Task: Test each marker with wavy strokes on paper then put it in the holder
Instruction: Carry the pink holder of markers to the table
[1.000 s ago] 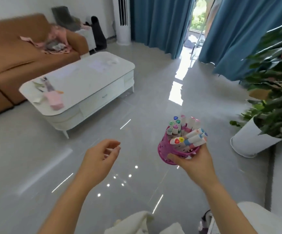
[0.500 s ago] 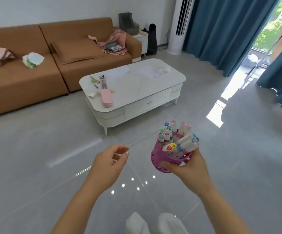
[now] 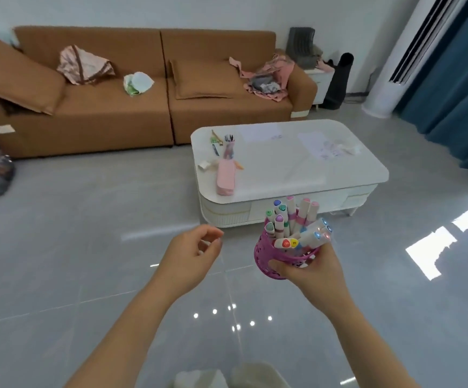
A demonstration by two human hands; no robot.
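With the right hand (image 3: 311,271) gripping the pink perforated plastic holder (image 3: 266,257) of upright white-bodied markers (image 3: 291,219) and the left hand (image 3: 191,256) loosely curled and empty, the white paper sheet (image 3: 325,147) lies on the white rounded coffee table (image 3: 283,177) at one o'clock, nearer the right hand.

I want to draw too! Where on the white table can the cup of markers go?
The table is bare in its near middle, between the pink pencil case and the right-hand paper. Its left end is crowded: case, pen cup, scraps.

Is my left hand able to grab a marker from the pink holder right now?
Probably yes: the left hand holds nothing, hovers beside the holder in the right hand, and the markers stick up uncovered.
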